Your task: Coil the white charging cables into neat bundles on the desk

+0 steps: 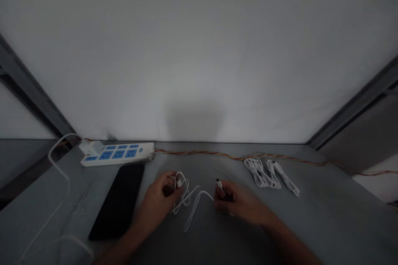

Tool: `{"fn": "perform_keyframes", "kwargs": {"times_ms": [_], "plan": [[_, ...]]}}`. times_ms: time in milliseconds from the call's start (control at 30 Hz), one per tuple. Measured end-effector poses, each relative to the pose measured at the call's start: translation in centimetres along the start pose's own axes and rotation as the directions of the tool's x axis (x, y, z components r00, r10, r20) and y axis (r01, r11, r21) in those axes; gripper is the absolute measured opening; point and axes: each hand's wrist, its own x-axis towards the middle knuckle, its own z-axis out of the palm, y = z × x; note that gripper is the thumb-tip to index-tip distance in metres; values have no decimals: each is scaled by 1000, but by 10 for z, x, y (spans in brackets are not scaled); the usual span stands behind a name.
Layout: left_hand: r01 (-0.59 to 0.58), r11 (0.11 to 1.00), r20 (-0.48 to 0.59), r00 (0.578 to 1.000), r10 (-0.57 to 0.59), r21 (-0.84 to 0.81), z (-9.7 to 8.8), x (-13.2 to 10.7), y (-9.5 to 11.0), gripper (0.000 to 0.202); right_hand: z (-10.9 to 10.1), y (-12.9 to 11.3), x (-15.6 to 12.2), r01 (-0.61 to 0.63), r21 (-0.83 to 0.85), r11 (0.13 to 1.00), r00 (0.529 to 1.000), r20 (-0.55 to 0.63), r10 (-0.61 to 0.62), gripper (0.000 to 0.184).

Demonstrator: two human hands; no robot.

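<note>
Right hand (241, 203) has open room to its right, with the coiled cables (259, 173) in the way up ahead! Left hand (157, 203) is tight against the phone (118, 203), the loose white cable (192, 209) sits between them, and the power strip (118, 162) and striped wire (202, 153) block the far edge!

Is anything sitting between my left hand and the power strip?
Yes: the black phone lies on the table just left of your left hand, partly between it and the power strip.

One left hand (157, 201), one right hand (239, 203), one loose cable (193, 209), two coiled cables (259, 173), one power strip (118, 160), one phone (120, 201).
</note>
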Motion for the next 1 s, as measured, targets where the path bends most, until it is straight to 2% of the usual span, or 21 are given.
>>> {"fn": "perform_keyframes", "kwargs": {"times_ms": [100,167,233,300,433,600,733,800,867,933,1000], "plan": [[16,995,21,1000,-14,-97,1,1,-2,38,-1,1,1,1,-17,1000,1000,-4,-1,18],[13,995,13,1000,-12,-103,1,1,-4,39,-1,1,1,-8,-13,1000,1000,1,8,19],[-24,1000,16,1000,24,-9,0,0,-5,28,0,1,2,-17,-10,1000,1000,7,17,19],[-95,982,47,995,89,162,0,-1,-6,19,0,1,2,-19,-21,1000,1000,8,20,20],[-187,883,123,981,148,430,-1,-2,-3,22,-2,-1,1,-18,-78,997,1000,23,20,20],[-151,807,104,988,111,571,-1,-1,0,39,-2,-2,1,-17,-82,996,998,61,22,21],[-121,772,60,992,108,624,0,1,1,35,-1,-5,1,-1,-111,994,998,66,8,20],[-123,782,44,992,121,611,1,2,0,31,-1,-6,0,-7,-134,991,997,72,16,19],[-131,847,7,989,148,515,2,2,-2,28,-1,-6,0,-15,-147,989,998,65,25,19],[-135,941,-46,987,156,311,2,3,-4,26,-3,-5,0,-11,-161,987,999,51,19,19],[-58,998,-71,996,60,36,1,5,-8,27,-5,-3,0,-3,-166,986,999,33,9,20]]}}
